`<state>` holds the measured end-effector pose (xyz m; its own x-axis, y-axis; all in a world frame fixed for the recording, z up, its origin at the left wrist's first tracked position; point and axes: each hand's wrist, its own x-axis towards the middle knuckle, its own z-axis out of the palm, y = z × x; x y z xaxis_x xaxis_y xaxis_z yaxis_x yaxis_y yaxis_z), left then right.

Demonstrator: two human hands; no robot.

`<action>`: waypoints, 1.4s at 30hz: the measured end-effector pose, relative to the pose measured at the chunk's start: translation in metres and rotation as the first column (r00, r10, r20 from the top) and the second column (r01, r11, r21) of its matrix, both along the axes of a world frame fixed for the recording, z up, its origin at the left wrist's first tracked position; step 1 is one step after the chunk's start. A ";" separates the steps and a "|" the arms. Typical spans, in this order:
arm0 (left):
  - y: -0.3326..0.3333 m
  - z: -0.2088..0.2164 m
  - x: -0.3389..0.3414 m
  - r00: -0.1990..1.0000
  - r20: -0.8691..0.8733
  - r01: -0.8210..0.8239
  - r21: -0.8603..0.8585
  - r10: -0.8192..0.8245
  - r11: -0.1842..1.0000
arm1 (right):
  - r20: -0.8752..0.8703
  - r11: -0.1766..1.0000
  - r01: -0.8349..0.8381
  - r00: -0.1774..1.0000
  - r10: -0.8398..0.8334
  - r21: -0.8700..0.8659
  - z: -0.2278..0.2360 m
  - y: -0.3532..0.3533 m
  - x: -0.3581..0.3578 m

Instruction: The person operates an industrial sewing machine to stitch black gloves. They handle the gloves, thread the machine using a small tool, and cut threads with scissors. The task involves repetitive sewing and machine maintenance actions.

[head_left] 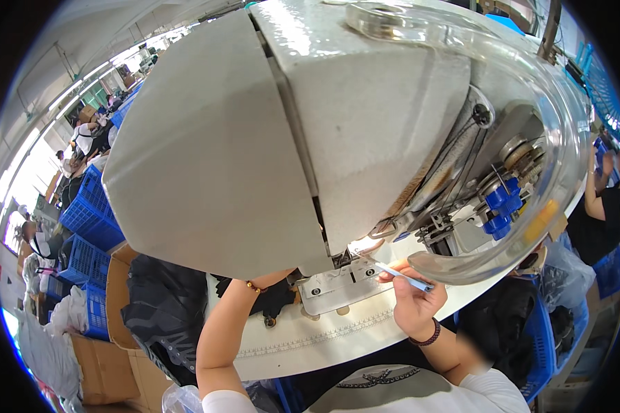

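Note:
A large grey-white sewing machine head (207, 151) fills the middle of the head view. My right hand (415, 303) is closed around a slim light-blue tool (410, 277) with a thin metal tip, which points to the needle area under the machine; its exact kind is unclear. The fingers of my left hand (277, 279) are hidden behind the machine's lower edge; only the wrist side shows. Beside that wrist, black fabric (275, 296) lies on the white table (337, 344). A metal plate (341, 289) sits below the needle area, between my hands.
A clear curved tube (565, 158) bends around the machine's right side, near blue thread-guide parts (503, 206). Dark garments (162, 303) are piled at the left by a cardboard box (120, 296). Blue crates (93, 206) stand farther left; a blue basket (544, 344) is at right.

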<state>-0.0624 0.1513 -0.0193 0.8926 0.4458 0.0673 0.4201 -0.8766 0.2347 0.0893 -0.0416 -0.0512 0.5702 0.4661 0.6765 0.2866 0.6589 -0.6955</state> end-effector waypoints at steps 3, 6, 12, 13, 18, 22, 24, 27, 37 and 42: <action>0.002 -0.003 -0.003 0.994 0.097 0.044 0.013 -0.045 0.999 | 0.183 0.988 0.114 0.979 -0.093 -0.106 -0.003 -0.002 0.010; 0.005 -0.008 -0.004 0.984 0.154 0.078 0.054 -0.085 0.996 | 0.227 0.974 0.089 0.973 -0.040 -0.209 0.003 -0.004 0.011; 0.009 -0.007 0.001 0.961 0.195 0.126 0.329 -0.198 0.936 | 0.322 0.945 0.035 0.944 0.076 -0.326 0.025 -0.002 0.005; 0.007 -0.004 0.002 0.951 0.222 0.119 0.377 -0.215 0.918 | 0.403 0.943 0.110 0.915 0.027 -0.314 0.032 -0.001 0.002; -0.004 0.019 0.009 0.941 0.248 0.160 0.269 -0.229 0.950 | 0.463 0.929 0.232 0.883 -0.077 -0.288 0.057 0.009 -0.018; -0.003 0.018 0.014 0.748 0.524 0.315 0.259 -0.407 0.913 | 0.508 0.926 0.285 0.852 -0.126 -0.248 0.057 0.015 -0.023; -0.007 0.025 0.016 0.692 0.553 0.323 0.336 -0.463 0.885 | 0.549 0.919 0.311 0.825 -0.134 -0.243 0.055 0.016 -0.025; -0.020 0.048 0.017 0.756 0.497 0.325 0.281 -0.427 0.903 | 0.608 0.903 0.349 0.783 -0.134 -0.251 0.055 0.018 -0.028; -0.024 0.055 0.015 0.818 0.459 0.236 0.280 -0.346 0.931 | 0.729 0.931 0.345 0.668 -0.152 -0.123 0.042 0.019 -0.027; -0.020 0.043 0.013 0.858 0.409 0.220 0.251 -0.310 0.942 | 0.718 0.949 0.305 0.677 -0.160 -0.077 0.034 0.018 -0.025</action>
